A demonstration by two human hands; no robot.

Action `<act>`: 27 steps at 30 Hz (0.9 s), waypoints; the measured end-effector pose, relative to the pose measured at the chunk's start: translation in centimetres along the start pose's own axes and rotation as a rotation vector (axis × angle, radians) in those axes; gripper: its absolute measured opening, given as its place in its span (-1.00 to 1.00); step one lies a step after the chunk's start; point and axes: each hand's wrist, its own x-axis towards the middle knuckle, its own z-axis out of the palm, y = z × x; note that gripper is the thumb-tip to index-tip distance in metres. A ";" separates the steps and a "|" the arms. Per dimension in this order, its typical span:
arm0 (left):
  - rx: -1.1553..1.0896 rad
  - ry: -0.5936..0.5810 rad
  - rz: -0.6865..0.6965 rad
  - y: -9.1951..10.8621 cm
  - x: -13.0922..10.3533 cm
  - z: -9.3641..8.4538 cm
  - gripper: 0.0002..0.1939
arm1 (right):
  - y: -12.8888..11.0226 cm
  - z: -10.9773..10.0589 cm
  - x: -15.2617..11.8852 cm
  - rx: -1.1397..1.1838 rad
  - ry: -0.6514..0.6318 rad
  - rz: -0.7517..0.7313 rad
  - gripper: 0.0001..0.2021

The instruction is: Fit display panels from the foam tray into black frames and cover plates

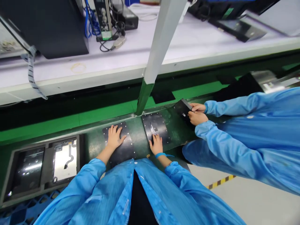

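Observation:
My left hand (114,138) lies with fingers spread on a flat black plate (125,150) that has small pale dots along its edges. Fingers extended, my right hand (157,145) touches the lower part of a second black plate (150,122), similarly dotted, with a small light patch near its middle. A blue band circles my right wrist. Both plates rest on the green bench surface (138,137). Neither hand grips anything that I can see.
A dark frame (81,153) at left holds a black panel (27,172) and a silvery panel (65,161). On the right, a co-worker's hands (198,115) hold a black panel (182,109). A post (153,62) rises before the white shelf (105,75), which carries electronics and cables.

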 end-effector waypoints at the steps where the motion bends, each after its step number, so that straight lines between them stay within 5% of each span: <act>1: 0.019 0.000 -0.042 0.0 1.4 -0.5 -0.32 | -0.2 -0.6 0.7 0.014 -0.010 -0.006 -0.50; 7: 0.179 -0.162 -0.103 -0.5 6.4 -3.0 -0.28 | -3.0 -5.1 3.8 0.270 0.120 -0.181 -0.62; 11: 0.208 -0.232 -0.099 -0.9 7.5 -4.0 -0.31 | -5.7 -6.0 2.5 0.350 0.177 -0.182 -0.68; 17: 0.201 -0.228 -0.130 -0.6 7.6 -4.7 -0.33 | -8.7 -4.6 -1.9 0.504 -0.137 -0.367 -0.73; 27: 0.198 -0.249 -0.124 0.2 6.1 -4.7 -0.32 | -10.5 -7.6 -1.5 0.473 -0.079 -0.204 -0.58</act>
